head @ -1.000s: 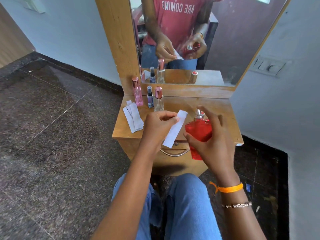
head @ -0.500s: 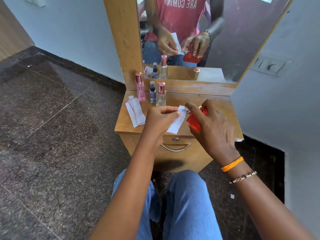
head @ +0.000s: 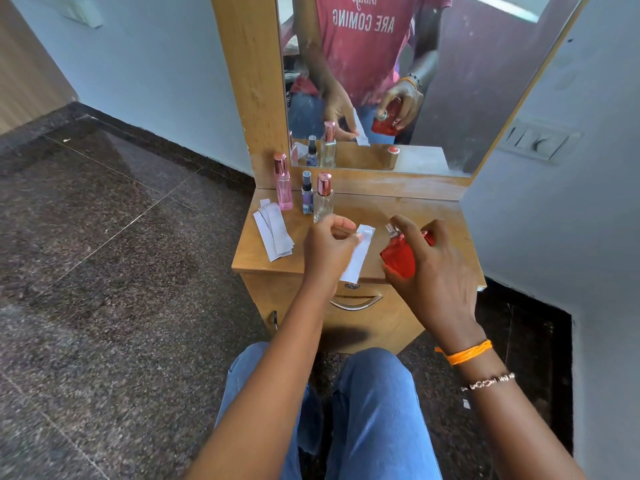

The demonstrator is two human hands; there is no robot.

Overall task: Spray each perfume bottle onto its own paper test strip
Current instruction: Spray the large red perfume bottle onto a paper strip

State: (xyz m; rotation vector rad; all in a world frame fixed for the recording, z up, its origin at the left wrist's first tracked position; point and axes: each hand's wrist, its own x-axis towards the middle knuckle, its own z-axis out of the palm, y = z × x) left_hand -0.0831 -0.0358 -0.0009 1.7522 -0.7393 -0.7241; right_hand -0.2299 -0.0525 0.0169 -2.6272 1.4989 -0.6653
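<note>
My left hand [head: 327, 249] pinches a white paper test strip [head: 360, 254] and holds it upright over the front of the wooden dresser top [head: 429, 213]. My right hand [head: 434, 268] grips a red perfume bottle [head: 398, 254], index finger on its silver nozzle, which points left at the strip's top from a short gap. At the back left stand a tall pink bottle [head: 283, 183], a small purple spray bottle [head: 307, 197] and a clear bottle with a rose cap [head: 323, 199]. A small pile of spare strips [head: 275, 232] lies at the left edge.
A mirror [head: 381, 81] rises behind the dresser and reflects my hands. The drawer handle [head: 356, 303] is below the top's front edge. My knees in blue jeans [head: 374, 410] sit close under it. A wall with a switch plate [head: 538, 142] is on the right.
The red bottle has turned from face-on to nozzle pointing left at the strip. Both hands hold the same things and have stayed over the dresser's front.
</note>
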